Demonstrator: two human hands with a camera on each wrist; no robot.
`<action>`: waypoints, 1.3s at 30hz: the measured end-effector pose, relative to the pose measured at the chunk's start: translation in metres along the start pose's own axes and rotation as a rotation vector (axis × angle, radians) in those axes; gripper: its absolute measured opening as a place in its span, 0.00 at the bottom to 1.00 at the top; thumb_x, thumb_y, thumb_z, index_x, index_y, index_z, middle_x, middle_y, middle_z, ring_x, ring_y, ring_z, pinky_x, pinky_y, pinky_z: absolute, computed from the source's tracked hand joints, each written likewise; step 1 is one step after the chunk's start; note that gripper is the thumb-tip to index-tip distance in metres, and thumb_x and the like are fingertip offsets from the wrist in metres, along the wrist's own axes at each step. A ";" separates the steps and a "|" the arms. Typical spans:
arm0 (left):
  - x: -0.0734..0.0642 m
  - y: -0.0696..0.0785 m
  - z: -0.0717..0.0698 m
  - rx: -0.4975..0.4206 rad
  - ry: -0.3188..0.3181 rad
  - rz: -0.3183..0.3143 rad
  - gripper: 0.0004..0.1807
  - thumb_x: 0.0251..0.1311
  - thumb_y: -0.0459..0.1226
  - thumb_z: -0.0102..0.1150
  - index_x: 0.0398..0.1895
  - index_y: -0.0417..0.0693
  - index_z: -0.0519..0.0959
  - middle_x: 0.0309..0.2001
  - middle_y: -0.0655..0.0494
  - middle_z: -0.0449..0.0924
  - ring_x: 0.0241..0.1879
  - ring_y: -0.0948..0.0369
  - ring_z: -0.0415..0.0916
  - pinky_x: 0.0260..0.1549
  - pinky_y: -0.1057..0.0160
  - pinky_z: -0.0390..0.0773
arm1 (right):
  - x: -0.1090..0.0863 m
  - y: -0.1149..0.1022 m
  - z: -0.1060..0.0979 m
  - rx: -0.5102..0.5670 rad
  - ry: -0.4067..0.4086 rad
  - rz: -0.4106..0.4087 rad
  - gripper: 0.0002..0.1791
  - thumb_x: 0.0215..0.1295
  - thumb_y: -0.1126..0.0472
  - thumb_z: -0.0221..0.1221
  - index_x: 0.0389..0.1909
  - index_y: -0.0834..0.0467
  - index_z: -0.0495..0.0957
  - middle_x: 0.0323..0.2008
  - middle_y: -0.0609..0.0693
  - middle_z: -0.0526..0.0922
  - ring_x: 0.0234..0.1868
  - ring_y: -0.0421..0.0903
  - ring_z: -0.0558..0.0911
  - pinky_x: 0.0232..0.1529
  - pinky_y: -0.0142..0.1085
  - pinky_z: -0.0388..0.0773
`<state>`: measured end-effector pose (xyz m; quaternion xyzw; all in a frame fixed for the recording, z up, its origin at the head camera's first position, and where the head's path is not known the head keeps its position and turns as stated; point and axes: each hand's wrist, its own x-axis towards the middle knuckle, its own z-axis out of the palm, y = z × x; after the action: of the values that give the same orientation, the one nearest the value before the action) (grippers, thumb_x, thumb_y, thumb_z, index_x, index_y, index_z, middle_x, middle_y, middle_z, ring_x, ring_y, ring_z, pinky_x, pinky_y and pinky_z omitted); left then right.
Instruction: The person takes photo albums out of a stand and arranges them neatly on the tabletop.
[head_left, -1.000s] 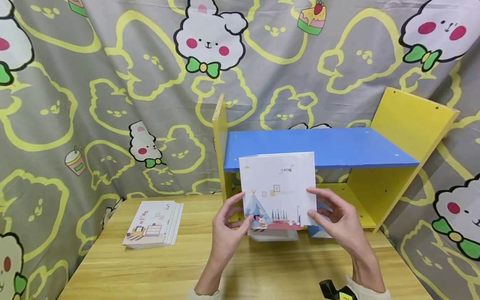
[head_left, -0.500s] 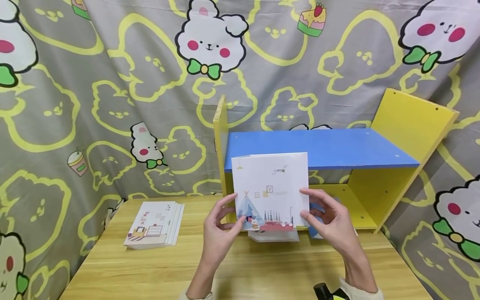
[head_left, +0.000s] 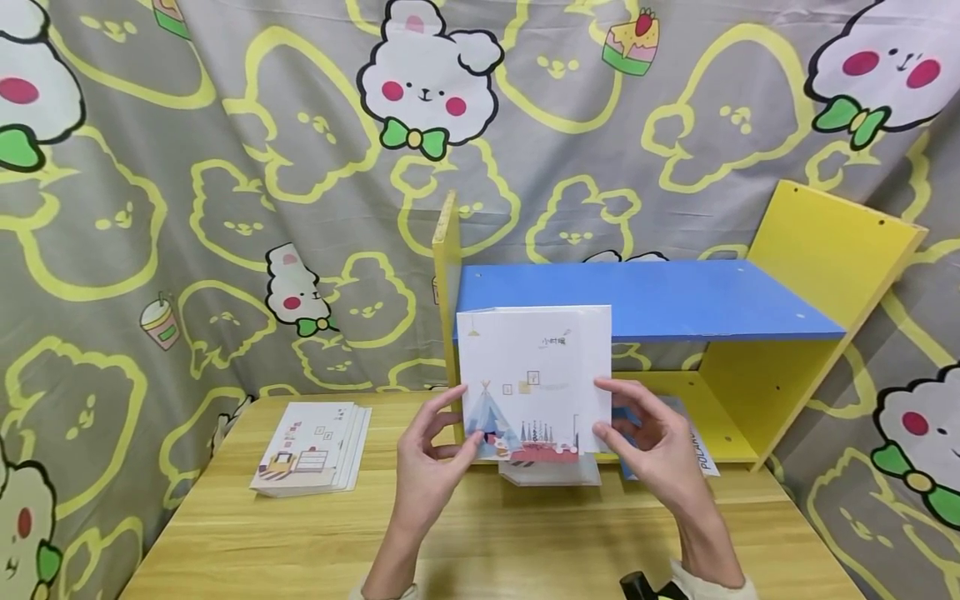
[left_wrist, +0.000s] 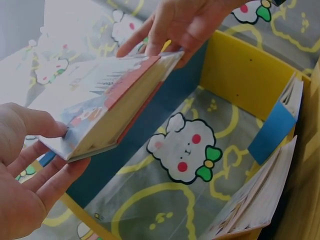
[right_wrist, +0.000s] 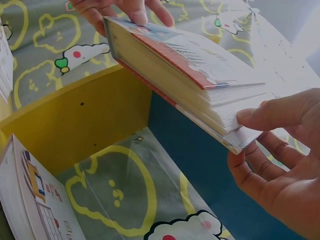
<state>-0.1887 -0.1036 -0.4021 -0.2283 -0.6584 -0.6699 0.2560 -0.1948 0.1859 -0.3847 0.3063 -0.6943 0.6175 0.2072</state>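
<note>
A thick white book (head_left: pixel 525 358) with a blue tent printed on its cover stands raised before the shelf unit, gripped between both hands. My left hand (head_left: pixel 433 454) pinches its left edge, thumb on the front cover (left_wrist: pixel 55 132) and fingers behind. At the opposite edge my right hand (head_left: pixel 660 446) holds it between thumb and fingers. In the right wrist view, the right thumb (right_wrist: pixel 265 112) lies on the pages (right_wrist: pixel 225 107), which fan apart there beyond the cover's edge. Another white book (head_left: pixel 551 477) shows just beneath, partly hidden by the held one.
A yellow shelf unit (head_left: pixel 825 258) with a blue board (head_left: pixel 645 296) stands at the back of the wooden table (head_left: pixel 360 533). Several white books (head_left: pixel 307 446) are stacked on the left. Behind the right hand, a blue-and-white lettered book (head_left: pixel 705 450) stands inside the unit.
Both hands and the held book have shifted a little to the left. A wider strip of pages shows at the book's right edge, and the lettered book is more exposed.
</note>
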 end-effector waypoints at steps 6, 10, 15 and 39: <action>0.001 0.002 -0.008 0.024 -0.001 0.004 0.33 0.55 0.21 0.70 0.65 0.48 0.78 0.62 0.48 0.79 0.45 0.57 0.83 0.30 0.58 0.88 | 0.000 0.003 0.006 -0.005 -0.002 0.016 0.31 0.60 0.83 0.63 0.65 0.69 0.74 0.59 0.54 0.79 0.46 0.44 0.77 0.45 0.30 0.83; 0.001 0.003 -0.014 0.034 -0.005 0.004 0.32 0.56 0.21 0.70 0.65 0.47 0.78 0.62 0.47 0.78 0.45 0.58 0.83 0.30 0.58 0.88 | 0.000 0.004 0.011 0.001 -0.001 0.042 0.31 0.60 0.83 0.64 0.65 0.68 0.74 0.61 0.53 0.78 0.50 0.43 0.77 0.49 0.32 0.83; 0.000 0.005 -0.023 0.045 0.003 -0.014 0.32 0.56 0.20 0.70 0.65 0.46 0.78 0.62 0.47 0.78 0.46 0.58 0.83 0.30 0.58 0.88 | 0.001 0.007 0.021 0.023 -0.012 0.046 0.31 0.60 0.82 0.64 0.66 0.68 0.74 0.63 0.56 0.77 0.52 0.43 0.77 0.50 0.33 0.83; -0.002 0.013 -0.066 0.059 -0.011 -0.088 0.34 0.55 0.18 0.69 0.66 0.40 0.76 0.63 0.48 0.77 0.46 0.58 0.83 0.33 0.57 0.88 | 0.007 0.005 0.061 0.090 -0.028 0.079 0.31 0.61 0.78 0.66 0.66 0.62 0.75 0.60 0.58 0.77 0.52 0.55 0.80 0.49 0.36 0.85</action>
<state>-0.1763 -0.1698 -0.3950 -0.1952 -0.6889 -0.6594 0.2292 -0.1977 0.1252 -0.3929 0.2962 -0.6800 0.6516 0.1590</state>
